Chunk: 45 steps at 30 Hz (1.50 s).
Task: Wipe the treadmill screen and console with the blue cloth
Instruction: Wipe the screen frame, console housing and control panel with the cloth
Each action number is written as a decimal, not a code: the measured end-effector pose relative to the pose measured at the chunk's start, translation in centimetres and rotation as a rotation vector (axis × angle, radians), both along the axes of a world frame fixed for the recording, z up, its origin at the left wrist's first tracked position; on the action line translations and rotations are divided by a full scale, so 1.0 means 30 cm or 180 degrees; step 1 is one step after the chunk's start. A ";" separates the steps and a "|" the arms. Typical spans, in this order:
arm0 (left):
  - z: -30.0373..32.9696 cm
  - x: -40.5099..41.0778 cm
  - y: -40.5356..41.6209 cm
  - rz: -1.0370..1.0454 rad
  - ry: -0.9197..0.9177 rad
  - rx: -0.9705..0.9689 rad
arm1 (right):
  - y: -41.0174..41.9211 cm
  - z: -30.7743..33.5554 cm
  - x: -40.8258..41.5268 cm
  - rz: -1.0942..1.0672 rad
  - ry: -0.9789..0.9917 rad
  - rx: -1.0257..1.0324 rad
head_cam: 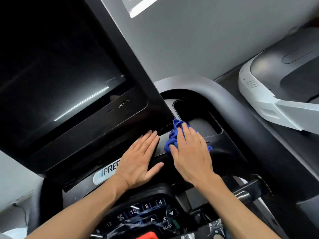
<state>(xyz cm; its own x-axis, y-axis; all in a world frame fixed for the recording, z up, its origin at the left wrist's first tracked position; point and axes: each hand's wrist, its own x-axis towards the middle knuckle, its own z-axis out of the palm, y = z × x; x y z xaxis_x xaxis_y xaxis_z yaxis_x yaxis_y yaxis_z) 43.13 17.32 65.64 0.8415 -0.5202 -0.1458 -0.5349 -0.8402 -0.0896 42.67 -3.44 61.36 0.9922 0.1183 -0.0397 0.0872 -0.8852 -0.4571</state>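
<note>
The treadmill's dark screen (65, 69) fills the upper left, tilted in the head view, with a light streak reflected in it. Below it runs the black console (224, 140). My right hand (191, 152) presses the crumpled blue cloth (172, 137) flat against the console ledge, just below the screen's lower right corner and beside a cup holder recess. My left hand (141, 161) lies flat with fingers together on the console panel, close to the left of the cloth, holding nothing.
A keypad (148, 214) with numbered buttons, arrows and START sits below my wrists, a red stop button (146, 236) at the bottom edge. The cup holder recess (198, 118) lies beyond the cloth. A neighbouring white and grey machine (269, 94) stands at right.
</note>
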 end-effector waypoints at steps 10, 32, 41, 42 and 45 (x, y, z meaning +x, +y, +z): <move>-0.001 0.007 -0.006 -0.0060 -0.0111 0.0052 | -0.101 -0.041 0.400 0.1017 0.1197 0.2001; 0.002 0.003 -0.014 -0.0057 -0.0119 -0.0029 | -0.013 0.014 0.039 0.0290 0.0008 -0.0195; 0.018 0.006 0.011 -0.0181 0.0142 -0.0197 | -0.016 -0.003 -0.113 0.1202 -0.0360 0.0146; 0.024 0.011 0.012 -0.0181 0.0182 -0.0095 | -0.042 -0.019 -0.120 0.1054 -0.0449 0.0110; 0.036 0.027 0.019 -0.0285 0.0427 0.0196 | -0.097 -0.066 -0.143 0.0566 -0.0587 -0.0091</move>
<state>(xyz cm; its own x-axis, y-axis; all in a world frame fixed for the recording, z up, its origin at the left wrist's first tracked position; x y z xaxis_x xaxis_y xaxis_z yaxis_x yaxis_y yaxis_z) 43.95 17.89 66.73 0.7631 -0.5788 -0.2875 -0.6179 -0.7838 -0.0622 38.36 -6.36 59.39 0.9467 0.2928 0.1341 0.3221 -0.8608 -0.3941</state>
